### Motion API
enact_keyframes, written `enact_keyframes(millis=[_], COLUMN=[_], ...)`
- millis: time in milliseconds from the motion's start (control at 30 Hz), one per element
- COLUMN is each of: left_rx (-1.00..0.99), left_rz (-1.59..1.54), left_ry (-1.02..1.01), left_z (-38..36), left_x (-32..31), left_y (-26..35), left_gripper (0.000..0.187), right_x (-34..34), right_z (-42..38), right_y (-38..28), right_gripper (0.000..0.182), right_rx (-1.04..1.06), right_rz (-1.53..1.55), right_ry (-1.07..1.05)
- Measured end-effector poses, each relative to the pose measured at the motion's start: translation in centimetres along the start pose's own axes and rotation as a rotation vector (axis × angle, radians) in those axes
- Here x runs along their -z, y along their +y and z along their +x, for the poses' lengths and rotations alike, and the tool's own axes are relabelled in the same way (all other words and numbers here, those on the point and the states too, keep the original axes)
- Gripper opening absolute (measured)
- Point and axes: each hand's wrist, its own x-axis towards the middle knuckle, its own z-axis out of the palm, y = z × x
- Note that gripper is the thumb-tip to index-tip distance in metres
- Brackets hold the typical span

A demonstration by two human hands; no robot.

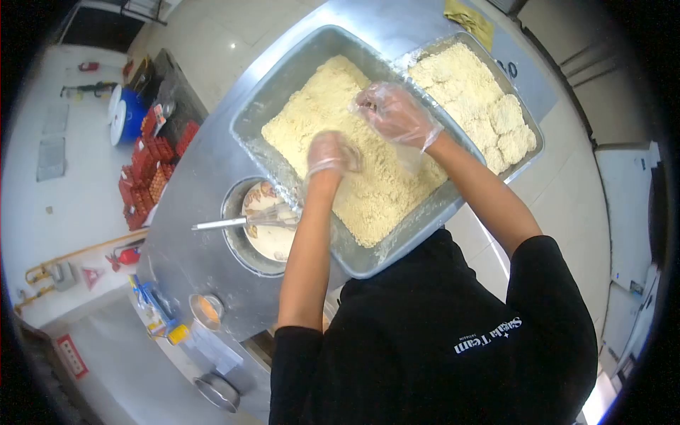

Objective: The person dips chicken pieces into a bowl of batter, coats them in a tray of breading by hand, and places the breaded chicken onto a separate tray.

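Note:
A big grey tub (pixel 249 95) holds a deep bed of pale yellow crumbly breading (pixel 386 188). My left hand (pixel 327 151), in a clear plastic glove, is down at the surface of the breading; its fingers are blurred and partly hidden. Farther right, over the same breading, my right hand (pixel 397 117) is also gloved. Its fingers are curled together, and whatever they hold is hidden. Beside the tub, a metal tray (pixel 542 134) carries several breaded pieces (pixel 506 113) lying in more crumbs.
On the steel table (pixel 185 205), a metal bowl (pixel 234 248) of creamy liquid holds a whisk (pixel 227 223). Nearby are a small bowl (pixel 205 310) with orange contents and a blue-and-yellow box (pixel 152 304). A yellow cloth (pixel 471 21) lies at the far edge. Red egg trays (pixel 145 166) are stacked at left.

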Motion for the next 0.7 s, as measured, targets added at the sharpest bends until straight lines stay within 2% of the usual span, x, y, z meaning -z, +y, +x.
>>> enact_keyframes(millis=[33, 67, 133, 233, 300, 367, 433, 467, 500, 567, 633, 700], left_rx=[-0.028, -0.061, -0.040, -0.031, 0.022, 0.104, 0.053, 0.015, -0.024, -0.352, -0.242, -0.042], left_rz=[0.052, 0.106, 0.049, 0.047, 0.049, -0.255, -0.376, -0.477, -0.578, -1.075, -0.898, -1.026], left_ry=[-0.049, -0.085, -0.033, -0.065, -0.081, -0.035, 0.101, 0.213, 0.329, 0.548, 0.703, 0.676], left_z=[0.2, 0.7, 1.8, 1.2, 1.1, -1.4, -4.3, -5.2, -6.2, -10.2, -13.9, -17.1], left_x=[-0.7, -1.0, -2.0, 1.3, 3.7, 9.4, 14.8, 15.5, 16.3, 17.6, 16.8, 14.5], left_y=[1.0, 1.7, 1.3, 1.9, 2.2, 2.2, 0.9, -0.9, -2.7, -5.1, -8.1, -10.6], left_gripper=[0.022, 0.023, 0.025, 0.026, 0.026, 0.028, 0.023, 0.021, 0.020, 0.006, 0.009, 0.012], right_x=[-0.2, -0.3, -0.3, 0.3, 1.1, 0.5, -2.7, -4.3, -5.6, -7.6, -9.0, -9.5], right_z=[0.1, 0.3, 0.7, 0.8, 1.3, 0.7, -0.7, -1.7, -2.7, -4.1, -4.6, -4.7], right_y=[-0.4, -0.6, -1.0, -2.5, -4.1, -5.1, -5.1, -5.2, -5.6, -6.6, -7.5, -8.0], right_gripper=[0.025, 0.025, 0.025, 0.029, 0.035, 0.040, 0.043, 0.044, 0.045, 0.047, 0.050, 0.054], right_rx=[0.057, 0.027, -0.026, -0.057, -0.086, -0.152, -0.242, -0.282, -0.342, -0.491, -0.654, -0.769], right_rz=[0.013, 0.048, 0.113, 0.054, -0.047, -0.122, -0.165, -0.147, -0.072, 0.128, 0.336, 0.507], right_ry=[0.018, -0.001, -0.029, -0.113, -0.437, -0.796, -1.183, -1.265, -1.275, -1.245, -1.183, -1.123])
